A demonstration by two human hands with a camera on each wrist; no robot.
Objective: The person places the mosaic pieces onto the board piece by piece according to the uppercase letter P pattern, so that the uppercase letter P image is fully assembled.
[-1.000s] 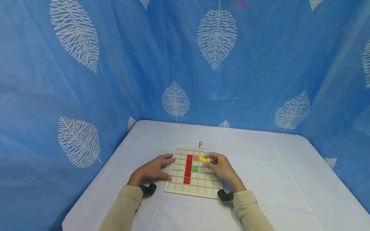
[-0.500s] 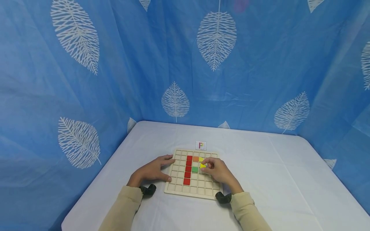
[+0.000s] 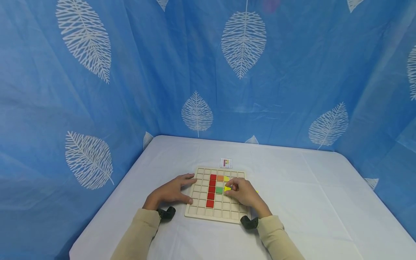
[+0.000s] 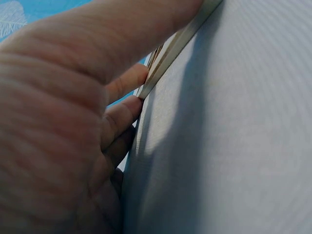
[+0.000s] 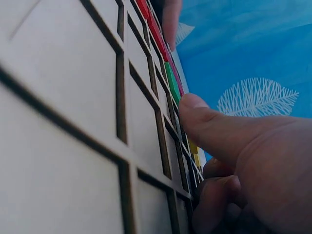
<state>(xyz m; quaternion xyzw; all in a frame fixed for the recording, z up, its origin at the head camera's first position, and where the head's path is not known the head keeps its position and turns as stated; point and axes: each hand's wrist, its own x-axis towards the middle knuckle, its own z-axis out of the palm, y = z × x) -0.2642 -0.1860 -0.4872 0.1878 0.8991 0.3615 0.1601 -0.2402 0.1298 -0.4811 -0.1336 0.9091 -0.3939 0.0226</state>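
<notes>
A wooden grid board (image 3: 208, 217) lies on the table. A column of red tiles (image 3: 211, 196) stands in it, with an orange tile (image 3: 220, 178) and a yellow tile (image 3: 226, 178) beside the top and a green tile (image 3: 219, 190) lower down. My right hand (image 3: 242, 193) pinches another yellow tile (image 3: 226, 189) between thumb and fingers, right at the cell to the right of the green one. In the right wrist view the thumb (image 5: 195, 105) hides most of that tile. My left hand (image 3: 172, 189) rests at the board's left edge, thumb and fingers spread.
Behind the board lies a small card (image 3: 226, 163) printed with a coloured grid pattern. A bit of yellow (image 3: 257, 191) shows just past the right hand. The white-covered table (image 3: 308, 195) backs onto a blue curtain (image 3: 276, 90) with white leaves.
My right hand has shifted nearer to me and slightly left, bringing the yellow tile from the upper row down beside the green tile. The left hand has stayed in place.
</notes>
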